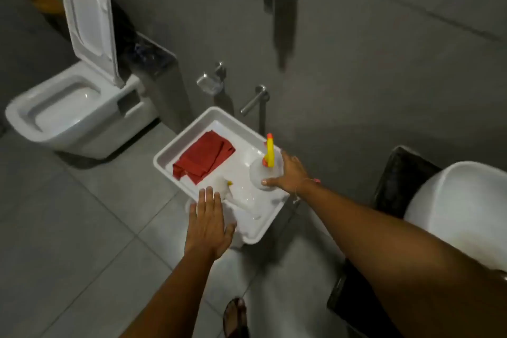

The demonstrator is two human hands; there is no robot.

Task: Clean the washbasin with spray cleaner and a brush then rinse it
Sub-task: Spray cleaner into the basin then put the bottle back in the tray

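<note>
A white square tray (175,145) stands low by the grey wall. In it lie a folded red cloth (204,158) and a clear spray bottle (260,171) with a yellow and orange trigger head, standing upright at the tray's right side. My right hand (290,174) is wrapped around the bottle's body. My left hand (208,222) hovers flat with its fingers apart over the tray's near-left corner, holding nothing. Just beyond its fingertips lies a white object with a yellow bit (226,186), too blurred to identify. The white washbasin (461,208) sits at the right edge on a dark counter.
A white toilet (74,110) with its lid raised stands at the left. A metal soap holder (210,82) and a metal bar (253,101) stick out of the wall behind the tray. My sandalled foot (236,315) is on the grey tiled floor.
</note>
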